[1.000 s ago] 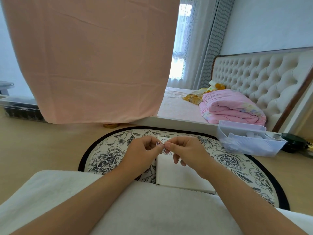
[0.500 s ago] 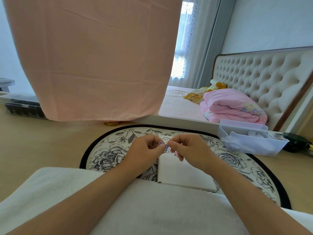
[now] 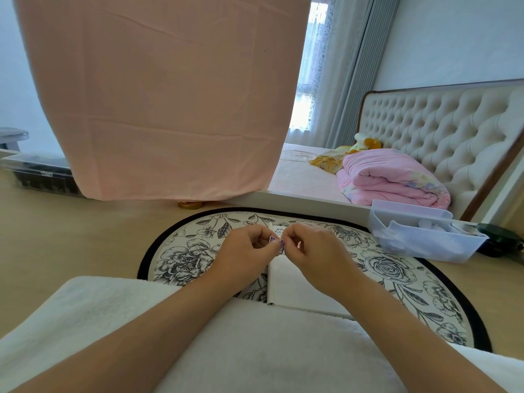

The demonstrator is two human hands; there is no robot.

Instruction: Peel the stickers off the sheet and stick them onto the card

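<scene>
Small purple sticker [image 3: 273, 239] hanging pinched between our two hands, in air above floral mat [image 3: 181, 259], just past far edge of white card [image 3: 286, 287]. We are holding it raised and close, probably so peeling edge is showing and sticky side is touching nothing. Left hand [image 3: 246, 251] gripping one side with thumb and forefinger, other fingers curling in. Right hand [image 3: 317, 251] pinching opposite side, knuckles facing up. Card lying flat directly below, waiting for sticker. Both forearms reaching forward over white towel [image 3: 255, 336], desk [image 3: 71, 236] beyond.
</scene>
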